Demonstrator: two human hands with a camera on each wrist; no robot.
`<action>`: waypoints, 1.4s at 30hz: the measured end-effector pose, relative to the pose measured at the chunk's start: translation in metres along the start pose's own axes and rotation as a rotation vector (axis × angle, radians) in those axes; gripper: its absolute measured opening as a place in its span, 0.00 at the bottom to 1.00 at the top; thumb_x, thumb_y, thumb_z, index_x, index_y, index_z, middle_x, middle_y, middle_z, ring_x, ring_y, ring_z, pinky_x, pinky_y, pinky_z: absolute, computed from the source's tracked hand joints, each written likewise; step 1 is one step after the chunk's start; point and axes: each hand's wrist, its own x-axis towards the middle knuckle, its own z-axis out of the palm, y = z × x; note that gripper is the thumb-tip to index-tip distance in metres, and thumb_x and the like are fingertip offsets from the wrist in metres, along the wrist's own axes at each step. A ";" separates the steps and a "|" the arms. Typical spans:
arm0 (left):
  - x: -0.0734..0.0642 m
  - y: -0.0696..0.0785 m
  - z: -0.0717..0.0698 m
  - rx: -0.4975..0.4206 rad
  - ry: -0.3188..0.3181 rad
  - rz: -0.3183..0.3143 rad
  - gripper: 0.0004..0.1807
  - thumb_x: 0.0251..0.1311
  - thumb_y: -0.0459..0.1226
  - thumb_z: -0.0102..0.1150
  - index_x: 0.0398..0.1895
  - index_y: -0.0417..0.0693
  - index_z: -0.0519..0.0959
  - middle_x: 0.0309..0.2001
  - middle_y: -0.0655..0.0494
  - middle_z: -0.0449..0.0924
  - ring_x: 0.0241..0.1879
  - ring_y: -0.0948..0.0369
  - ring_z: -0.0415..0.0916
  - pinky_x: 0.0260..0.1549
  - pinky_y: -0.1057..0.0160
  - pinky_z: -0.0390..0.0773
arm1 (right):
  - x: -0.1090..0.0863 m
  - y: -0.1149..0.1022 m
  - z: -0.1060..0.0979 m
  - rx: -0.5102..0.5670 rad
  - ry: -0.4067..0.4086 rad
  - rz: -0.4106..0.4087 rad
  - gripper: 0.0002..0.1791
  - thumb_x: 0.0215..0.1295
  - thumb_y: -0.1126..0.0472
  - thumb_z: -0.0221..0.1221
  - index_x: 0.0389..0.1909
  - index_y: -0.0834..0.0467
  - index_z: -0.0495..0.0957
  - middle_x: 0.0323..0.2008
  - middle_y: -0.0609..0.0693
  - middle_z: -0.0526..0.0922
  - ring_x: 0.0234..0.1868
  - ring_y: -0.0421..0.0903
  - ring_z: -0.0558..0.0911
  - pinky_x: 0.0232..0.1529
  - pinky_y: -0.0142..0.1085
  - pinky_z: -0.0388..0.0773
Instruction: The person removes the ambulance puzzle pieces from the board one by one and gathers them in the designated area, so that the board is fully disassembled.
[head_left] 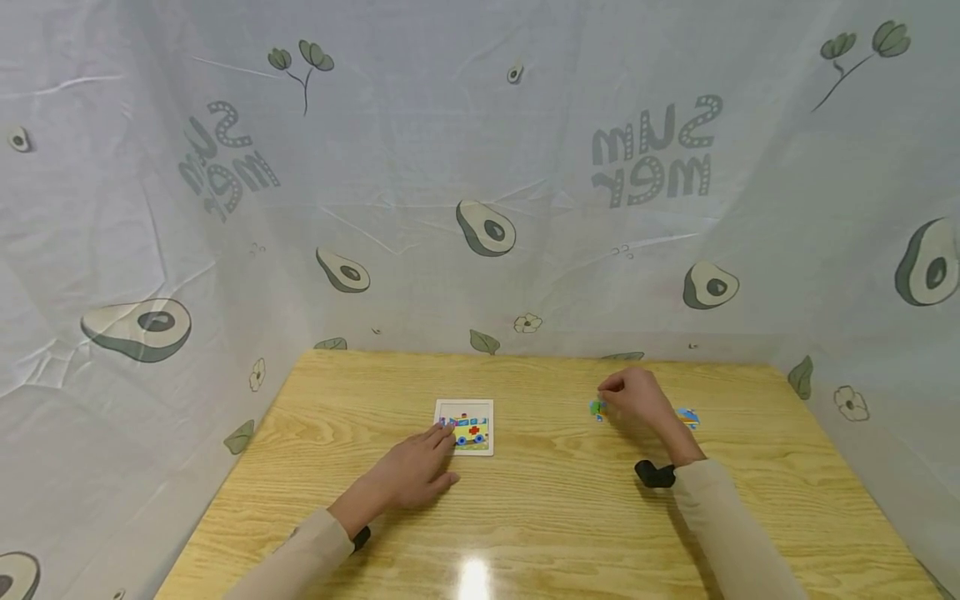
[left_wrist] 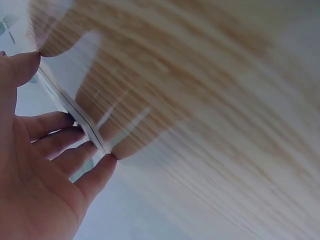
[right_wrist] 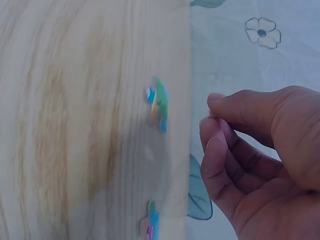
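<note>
A small framed jigsaw puzzle (head_left: 473,436) with a yellow ambulance picture lies on the table left of the middle. My left hand (head_left: 420,467) rests over its left edge, fingers extended onto the picture; in the left wrist view the fingertips (left_wrist: 107,162) meet the tabletop beside the frame. To the right, my right hand (head_left: 637,398) hovers by a green and blue puzzle piece (head_left: 597,408). Thumb and fingers are curled with their tips together, and nothing shows between them in the right wrist view. There the green piece (right_wrist: 159,105) lies apart from the fingertips.
Another blue puzzle piece (head_left: 687,417) lies right of the right wrist, partly behind it. The wood-grain table (head_left: 540,517) ends at a pale curtain (head_left: 420,275) printed with avocados, which surrounds it at the back and both sides.
</note>
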 end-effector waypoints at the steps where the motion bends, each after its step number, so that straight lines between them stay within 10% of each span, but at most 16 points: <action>1: 0.000 0.000 0.000 -0.002 -0.001 -0.001 0.38 0.80 0.55 0.48 0.80 0.37 0.63 0.82 0.42 0.59 0.82 0.46 0.59 0.77 0.47 0.69 | 0.000 -0.002 0.001 0.003 0.006 -0.003 0.12 0.72 0.63 0.64 0.48 0.68 0.89 0.44 0.64 0.91 0.42 0.56 0.88 0.43 0.49 0.88; 42: 0.010 0.009 -0.004 -0.083 -0.006 0.021 0.37 0.81 0.54 0.47 0.83 0.42 0.59 0.83 0.46 0.58 0.84 0.49 0.55 0.81 0.47 0.61 | 0.023 -0.118 0.101 0.190 -0.088 -0.164 0.07 0.69 0.66 0.65 0.42 0.65 0.88 0.36 0.52 0.88 0.35 0.39 0.81 0.39 0.34 0.82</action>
